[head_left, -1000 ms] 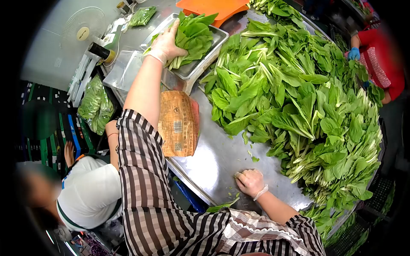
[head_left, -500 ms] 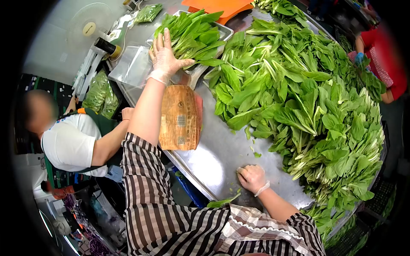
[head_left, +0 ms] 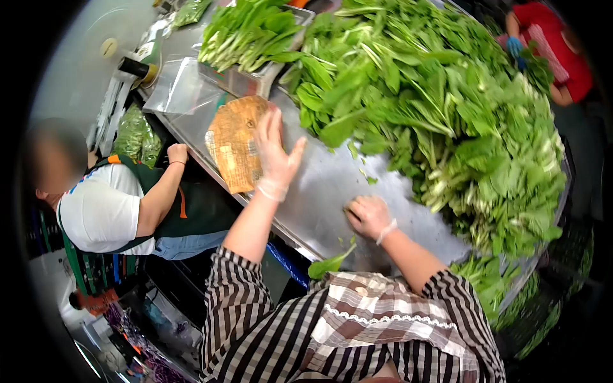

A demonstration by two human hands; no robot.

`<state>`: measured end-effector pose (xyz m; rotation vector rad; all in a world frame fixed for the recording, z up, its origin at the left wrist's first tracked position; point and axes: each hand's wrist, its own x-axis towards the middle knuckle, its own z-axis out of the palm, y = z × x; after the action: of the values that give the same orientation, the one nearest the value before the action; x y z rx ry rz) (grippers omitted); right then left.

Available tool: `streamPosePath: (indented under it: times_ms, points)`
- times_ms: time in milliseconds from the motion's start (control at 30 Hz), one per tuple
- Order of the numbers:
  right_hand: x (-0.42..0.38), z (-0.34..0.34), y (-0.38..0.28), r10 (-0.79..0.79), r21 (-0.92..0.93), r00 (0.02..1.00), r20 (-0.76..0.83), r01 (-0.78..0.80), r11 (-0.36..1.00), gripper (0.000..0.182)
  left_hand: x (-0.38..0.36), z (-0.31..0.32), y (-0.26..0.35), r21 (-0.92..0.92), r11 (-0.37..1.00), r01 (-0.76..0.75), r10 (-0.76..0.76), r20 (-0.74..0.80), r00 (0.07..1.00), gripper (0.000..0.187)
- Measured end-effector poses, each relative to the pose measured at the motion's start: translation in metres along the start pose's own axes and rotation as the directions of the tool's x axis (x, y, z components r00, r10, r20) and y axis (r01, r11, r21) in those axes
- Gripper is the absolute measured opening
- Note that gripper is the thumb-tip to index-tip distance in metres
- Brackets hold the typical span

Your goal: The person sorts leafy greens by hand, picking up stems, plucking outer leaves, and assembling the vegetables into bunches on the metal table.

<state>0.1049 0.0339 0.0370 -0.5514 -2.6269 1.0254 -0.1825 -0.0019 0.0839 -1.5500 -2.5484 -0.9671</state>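
My left hand (head_left: 278, 150), in a clear glove, is open with its fingers spread. Its fingertips overlap the right side of a brown, printed, tape-wrapped block (head_left: 233, 143) lying near the table's edge. Lower on the metal table (head_left: 313, 204), my gloved right hand (head_left: 368, 217) is closed in a loose fist; what its curled fingers hold, if anything, is hidden. A loose green leaf (head_left: 331, 263) lies near my apron, below that hand. Beyond the block, leafy greens (head_left: 252, 32) are stacked on a metal tray (head_left: 271, 70).
A large heap of leafy greens (head_left: 415, 108) covers the table's right side. Clear plastic bags (head_left: 175, 89) lie at the left edge. A person in a white shirt (head_left: 102, 207) stands at left, near bagged greens (head_left: 135, 137). Another person in red (head_left: 555, 48) handles greens at far right.
My left hand has come off the greens on the tray and moved back toward me, beside the brown block. The block now sits turned at an angle. My right hand stays closed over the table.
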Motion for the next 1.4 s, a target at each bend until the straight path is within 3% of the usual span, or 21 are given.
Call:
streamPosePath:
  times_ms: [33, 200, 400, 500, 533, 633, 733, 900, 1000, 1100, 1133, 1233, 1267, 1400]
  points:
    - [0.000, 0.000, 0.001, 0.004, 0.020, 1.000, 0.005, -0.004, 1.000, 0.010, -0.024, -0.005, 0.024, -0.023, 0.999, 0.036, -0.035, 0.062, 0.997, 0.071]
    - [-0.011, -0.016, -0.004, 0.009, 0.076, 0.991, 0.131, -0.019, 0.997, 0.011, -0.145, -0.011, 0.085, -0.184, 0.978, 0.093, -0.020, 0.364, 0.931, 0.067]
    - [-0.113, -0.061, -0.032, 0.121, -0.126, 0.940, 0.319, -0.085, 0.988, 0.012, -0.217, -0.041, 0.154, -0.004, 0.999, 0.044, -0.031, 0.656, 0.754, 0.062]
    - [-0.173, -0.075, -0.025, 0.098, -0.197, 0.977, 0.188, -0.060, 0.979, 0.012, -0.241, -0.030, 0.163, -0.032, 0.999, 0.021, 0.012, 0.782, 0.623, 0.047]
    - [-0.190, -0.082, -0.028, 0.155, -0.224, 0.972, 0.178, -0.113, 0.968, 0.013, -0.248, -0.028, 0.164, -0.058, 0.998, -0.018, 0.057, 0.786, 0.616, 0.031]
    - [-0.232, -0.103, -0.032, 0.320, -0.302, 0.937, 0.138, -0.268, 0.915, 0.014, -0.256, -0.021, 0.178, -0.048, 0.999, -0.017, 0.050, 0.873, 0.485, 0.023]
    - [-0.273, -0.115, -0.024, 0.480, -0.393, 0.873, 0.083, -0.414, 0.821, 0.016, -0.261, 0.003, 0.194, -0.036, 0.997, -0.066, 0.062, 0.891, 0.450, 0.015]
    - [-0.336, -0.130, 0.003, 0.560, -0.375, 0.828, -0.028, -0.529, 0.762, 0.019, -0.259, 0.051, 0.267, -0.204, 0.968, -0.149, 0.250, 0.859, 0.446, 0.012]
    - [-0.370, -0.116, 0.055, 0.555, -0.319, 0.831, -0.036, -0.536, 0.782, 0.019, -0.275, 0.111, 0.301, -0.349, 0.934, -0.077, 0.344, 0.821, 0.456, 0.014]
    - [-0.402, -0.121, 0.067, 0.519, -0.302, 0.852, -0.074, -0.515, 0.802, 0.018, -0.299, 0.142, 0.335, -0.469, 0.879, 0.083, 0.400, 0.821, 0.407, 0.020]
    - [-0.413, -0.121, 0.071, 0.513, -0.304, 0.854, -0.082, -0.512, 0.803, 0.018, -0.302, 0.149, 0.342, -0.467, 0.876, 0.119, 0.419, 0.860, 0.290, 0.028]
    - [-0.426, -0.125, 0.078, 0.506, -0.266, 0.860, -0.064, -0.504, 0.822, 0.015, -0.308, 0.151, 0.351, -0.511, 0.854, -0.101, 0.518, 0.813, 0.265, 0.033]
    - [-0.430, -0.128, 0.079, 0.503, -0.250, 0.862, -0.056, -0.500, 0.829, 0.014, -0.307, 0.149, 0.353, -0.464, 0.883, -0.072, 0.467, 0.855, 0.226, 0.036]
    - [-0.432, -0.138, 0.075, 0.505, -0.192, 0.862, -0.044, -0.504, 0.842, 0.013, -0.305, 0.138, 0.340, -0.404, 0.914, 0.033, 0.363, 0.852, 0.376, 0.037]
